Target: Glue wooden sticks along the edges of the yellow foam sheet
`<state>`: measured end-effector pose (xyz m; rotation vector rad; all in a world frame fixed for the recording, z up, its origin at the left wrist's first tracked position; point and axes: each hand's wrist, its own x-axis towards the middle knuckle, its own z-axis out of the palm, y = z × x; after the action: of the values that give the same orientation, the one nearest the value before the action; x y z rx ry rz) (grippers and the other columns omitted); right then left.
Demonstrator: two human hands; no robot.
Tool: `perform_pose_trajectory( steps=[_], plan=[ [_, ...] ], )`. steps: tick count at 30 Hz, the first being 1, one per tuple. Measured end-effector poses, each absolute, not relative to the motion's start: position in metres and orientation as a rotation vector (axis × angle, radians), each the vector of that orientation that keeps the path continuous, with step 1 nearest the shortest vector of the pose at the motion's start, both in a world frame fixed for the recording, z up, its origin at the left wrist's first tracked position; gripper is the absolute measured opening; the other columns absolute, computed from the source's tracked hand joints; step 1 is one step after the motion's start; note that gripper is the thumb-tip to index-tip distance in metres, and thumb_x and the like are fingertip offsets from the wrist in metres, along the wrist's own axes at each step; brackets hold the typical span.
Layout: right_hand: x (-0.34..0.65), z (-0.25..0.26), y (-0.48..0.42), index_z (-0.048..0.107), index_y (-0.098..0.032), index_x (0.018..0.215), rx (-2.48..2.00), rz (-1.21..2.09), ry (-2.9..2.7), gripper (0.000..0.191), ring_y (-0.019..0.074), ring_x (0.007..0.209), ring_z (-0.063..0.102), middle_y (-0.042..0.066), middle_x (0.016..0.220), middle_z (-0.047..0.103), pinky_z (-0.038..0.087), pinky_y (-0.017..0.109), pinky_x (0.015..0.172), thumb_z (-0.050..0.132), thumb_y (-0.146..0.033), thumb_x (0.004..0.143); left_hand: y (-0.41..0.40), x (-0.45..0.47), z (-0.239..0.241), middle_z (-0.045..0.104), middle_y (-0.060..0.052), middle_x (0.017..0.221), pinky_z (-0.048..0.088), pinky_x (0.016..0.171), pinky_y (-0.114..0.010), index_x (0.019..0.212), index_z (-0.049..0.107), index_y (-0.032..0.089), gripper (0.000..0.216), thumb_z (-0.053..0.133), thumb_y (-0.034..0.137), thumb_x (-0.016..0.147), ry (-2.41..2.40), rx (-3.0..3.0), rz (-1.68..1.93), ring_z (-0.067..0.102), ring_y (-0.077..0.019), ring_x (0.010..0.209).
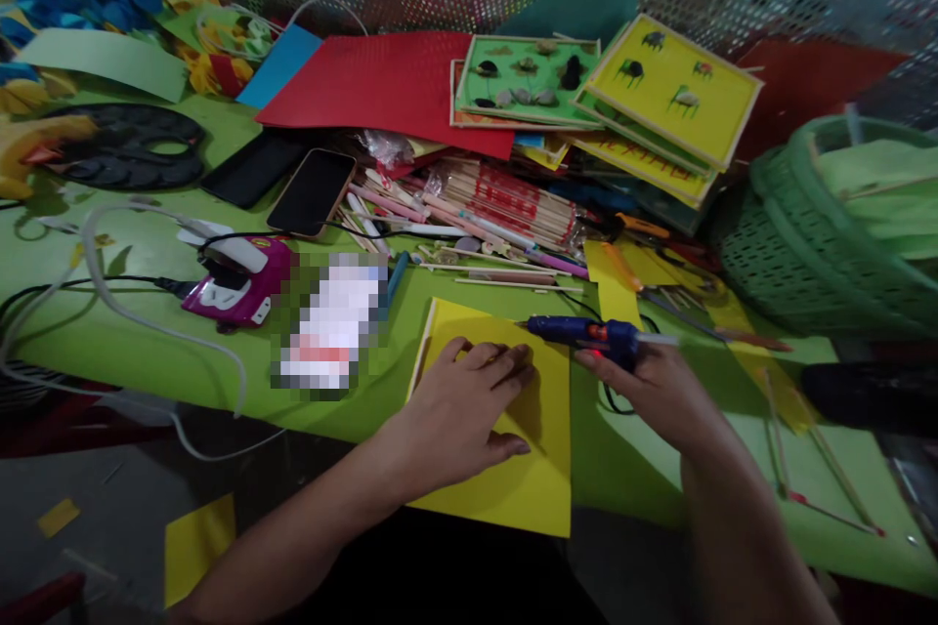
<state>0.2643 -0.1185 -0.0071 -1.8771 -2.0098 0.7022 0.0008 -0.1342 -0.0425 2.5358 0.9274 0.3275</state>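
A yellow sheet of card point(542, 469) lies at the front of the green table, its near edge jutting past the table edge. A thin wooden stick point(422, 344) runs along its left side. My left hand point(469, 400) rests on the card with fingers stretched out and thumb apart. In my right hand point(652, 391) is a blue glue gun point(586, 332), gripped with a red light glowing on it. Its nozzle points left over the card's top edge. A white glue stick point(658, 339) sticks out of its back.
Loose sticks and pens point(469, 244) lie behind the card. Framed pebble pictures point(674, 88) and red card point(381, 78) are stacked at the back. A green basket point(777, 215) stands right. Left are a purple power strip point(241, 283), cables and phones point(314, 190).
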Motion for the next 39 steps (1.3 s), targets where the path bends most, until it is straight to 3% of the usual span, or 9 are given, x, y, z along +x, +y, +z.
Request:
perform_pose_trajectory(
  steps=[9,27,39],
  plan=[
    [0.267,-0.002,-0.121,0.060,-0.026,0.061,-1.936,0.603,-2.049,0.045,0.0264,0.069,0.065,0.003,0.057,0.059,0.046,0.034,0.056,0.061,-0.065,0.084,-0.131,-0.001,-0.042,0.051,-0.007,0.157,0.038,0.106,-0.047,0.146,0.051,0.020,0.067,0.063,0.058,0.092,0.907,2.546,0.324,0.051,-0.0282,0.132],
    [0.267,0.004,-0.126,0.059,-0.025,0.063,-2.013,0.579,-2.051,0.046,0.0248,0.064,0.063,0.003,0.055,0.057,0.045,0.034,0.057,0.060,-0.065,0.086,-0.128,-0.002,-0.043,0.050,-0.005,0.159,0.037,0.103,-0.046,0.144,0.051,0.020,0.063,0.061,0.057,0.094,0.878,2.530,0.333,0.052,-0.0269,0.129],
    [0.264,0.008,-0.127,0.064,-0.024,0.069,-2.027,0.562,-2.050,0.045,0.0255,0.067,0.065,0.005,0.064,0.066,0.047,0.033,0.059,0.059,-0.065,0.086,-0.127,-0.003,-0.047,0.050,-0.004,0.158,0.036,0.102,-0.047,0.146,0.050,0.021,0.064,0.063,0.056,0.094,0.876,2.537,0.337,0.052,-0.0270,0.129]
  ],
)
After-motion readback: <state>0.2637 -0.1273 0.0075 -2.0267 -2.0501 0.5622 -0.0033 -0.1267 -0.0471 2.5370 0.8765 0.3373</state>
